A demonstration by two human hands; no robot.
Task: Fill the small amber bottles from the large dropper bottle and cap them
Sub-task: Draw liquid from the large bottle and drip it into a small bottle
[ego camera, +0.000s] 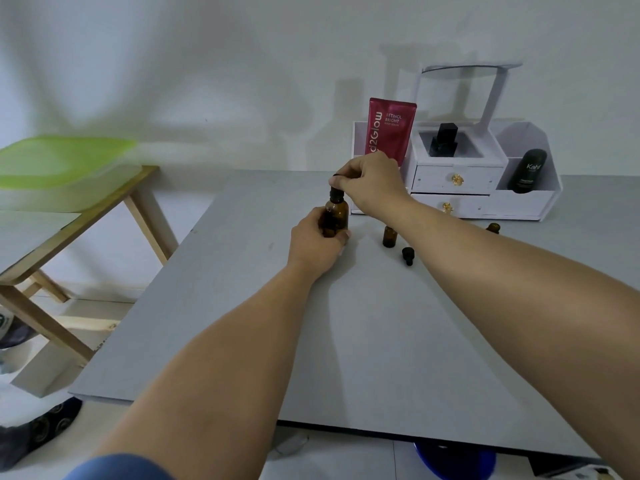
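Right now, head view: big bottle (337, 211) stands on the table (346, 341) just front-left of the white drawer box (457, 178), left hand (317, 242) wrapped round its lower body, right hand (370, 185) w/ fingertips pinched on the black dropper cap (336, 192) at the neck. One open small bottle (389, 236) & a loose cap (408, 255) sit in front of the drawer box, a 2nd small bottle (494, 227) near its right end. Glass is prob. stiff, smooth, breakable & fairly light, so grip the body firmly and twist only at the cap.
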